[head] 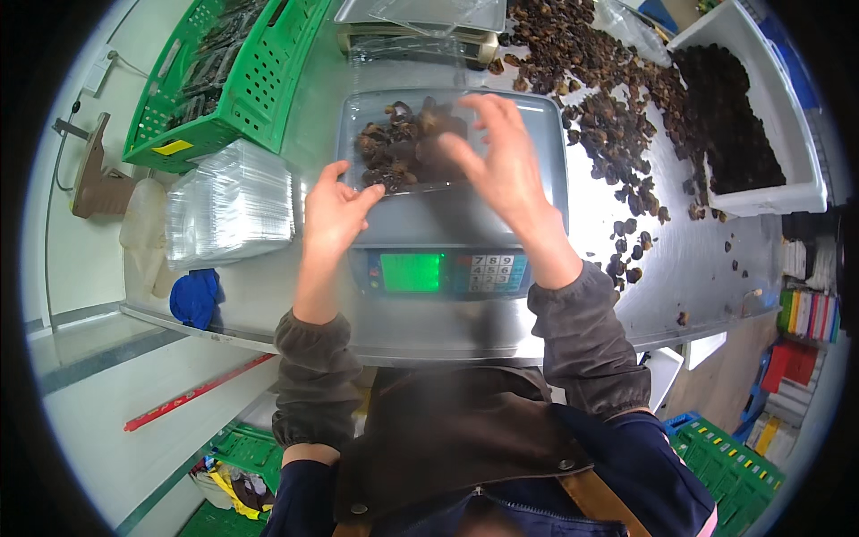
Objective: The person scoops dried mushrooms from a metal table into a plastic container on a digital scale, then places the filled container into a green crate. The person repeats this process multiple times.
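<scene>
A clear plastic tray with its lid up (429,186) rests on the grey pan of a digital scale (456,225). Dark brown dried mushrooms, by their look, (392,151) lie in the tray. My left hand (337,207) is at the tray's near left corner, its thumb against the rim. Over the tray's right side is my right hand (500,158), slightly blurred, fingers apart, with nothing seen in it. The scale's display (411,272) glows green.
Loose brown pieces (611,134) are spread at right beside a white foam box (809,168) of dark pieces. Stacked clear trays (231,208), a blue item (193,299) and a green crate (258,87) of packed trays stand left. Behind is a second scale (416,43).
</scene>
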A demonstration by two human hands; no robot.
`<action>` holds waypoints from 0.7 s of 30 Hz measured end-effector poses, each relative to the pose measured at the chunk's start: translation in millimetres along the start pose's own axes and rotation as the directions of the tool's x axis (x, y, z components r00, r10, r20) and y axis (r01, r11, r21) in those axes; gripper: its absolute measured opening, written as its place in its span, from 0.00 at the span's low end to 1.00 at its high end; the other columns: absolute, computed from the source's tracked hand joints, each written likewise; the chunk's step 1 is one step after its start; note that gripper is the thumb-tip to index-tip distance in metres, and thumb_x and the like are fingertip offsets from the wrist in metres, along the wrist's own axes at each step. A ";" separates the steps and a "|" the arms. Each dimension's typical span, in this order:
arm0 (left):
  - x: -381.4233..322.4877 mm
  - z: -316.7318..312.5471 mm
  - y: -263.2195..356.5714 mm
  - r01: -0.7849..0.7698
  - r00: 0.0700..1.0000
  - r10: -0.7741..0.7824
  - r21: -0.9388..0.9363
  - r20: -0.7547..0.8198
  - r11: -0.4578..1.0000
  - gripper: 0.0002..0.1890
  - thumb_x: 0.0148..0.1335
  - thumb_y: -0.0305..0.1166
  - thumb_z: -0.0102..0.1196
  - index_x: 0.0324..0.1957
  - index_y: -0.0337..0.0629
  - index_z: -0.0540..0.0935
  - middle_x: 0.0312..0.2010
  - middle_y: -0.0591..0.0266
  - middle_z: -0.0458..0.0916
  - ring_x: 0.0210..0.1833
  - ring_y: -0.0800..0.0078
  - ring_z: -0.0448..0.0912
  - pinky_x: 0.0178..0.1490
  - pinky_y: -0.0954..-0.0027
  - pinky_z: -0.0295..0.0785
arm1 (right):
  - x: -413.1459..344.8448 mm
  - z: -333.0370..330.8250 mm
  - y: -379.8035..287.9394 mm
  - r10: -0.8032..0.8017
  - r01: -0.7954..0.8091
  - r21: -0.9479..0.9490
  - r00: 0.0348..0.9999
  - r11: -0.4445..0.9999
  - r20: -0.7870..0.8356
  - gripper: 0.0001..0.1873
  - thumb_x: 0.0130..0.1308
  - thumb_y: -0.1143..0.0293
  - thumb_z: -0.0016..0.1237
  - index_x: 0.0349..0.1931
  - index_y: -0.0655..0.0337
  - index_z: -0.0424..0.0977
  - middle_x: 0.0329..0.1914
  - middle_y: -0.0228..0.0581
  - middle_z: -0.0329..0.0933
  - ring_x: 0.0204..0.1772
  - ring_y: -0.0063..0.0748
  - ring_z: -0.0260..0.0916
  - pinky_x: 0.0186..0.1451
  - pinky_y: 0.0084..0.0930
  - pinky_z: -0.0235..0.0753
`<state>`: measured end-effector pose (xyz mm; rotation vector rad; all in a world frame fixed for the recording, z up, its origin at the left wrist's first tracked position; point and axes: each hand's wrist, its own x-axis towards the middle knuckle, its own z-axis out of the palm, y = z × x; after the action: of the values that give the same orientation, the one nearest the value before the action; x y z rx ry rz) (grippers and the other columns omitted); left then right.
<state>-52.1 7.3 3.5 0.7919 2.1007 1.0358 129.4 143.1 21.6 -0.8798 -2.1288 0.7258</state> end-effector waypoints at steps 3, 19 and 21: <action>11.2 4.1 9.2 -0.040 0.999 0.039 0.063 0.003 0.997 0.40 0.52 0.37 0.68 0.62 0.25 0.66 0.20 0.62 0.76 0.17 0.76 0.76 0.23 0.74 0.71 | 28.8 12.7 37.9 0.203 -0.205 -0.028 0.977 0.978 -0.069 0.29 0.63 0.58 0.56 0.60 0.64 0.68 0.57 0.46 0.70 0.52 0.37 0.73 0.53 0.30 0.74; 21.1 -9.4 -17.5 0.213 0.947 -0.064 -0.463 0.316 0.860 0.24 0.68 0.34 0.52 0.61 0.32 0.66 0.31 0.48 0.81 0.20 0.71 0.77 0.21 0.74 0.71 | -25.1 -9.3 34.9 -0.086 0.077 -0.225 0.996 0.971 -0.027 0.24 0.66 0.53 0.50 0.57 0.58 0.71 0.41 0.46 0.77 0.52 0.45 0.73 0.55 0.33 0.71; 21.9 -17.5 -31.2 0.266 0.926 -0.012 -0.630 0.377 0.729 0.20 0.71 0.37 0.46 0.57 0.31 0.69 0.35 0.44 0.81 0.25 0.68 0.80 0.24 0.72 0.75 | -31.1 -18.8 20.0 0.163 -0.154 -0.218 0.986 0.964 0.023 0.28 0.64 0.52 0.52 0.59 0.59 0.68 0.33 0.44 0.78 0.44 0.44 0.77 0.48 0.34 0.74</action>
<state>-85.7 0.2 -20.5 0.3895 1.2978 1.3363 167.3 135.9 6.3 -1.1712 -2.2213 0.6028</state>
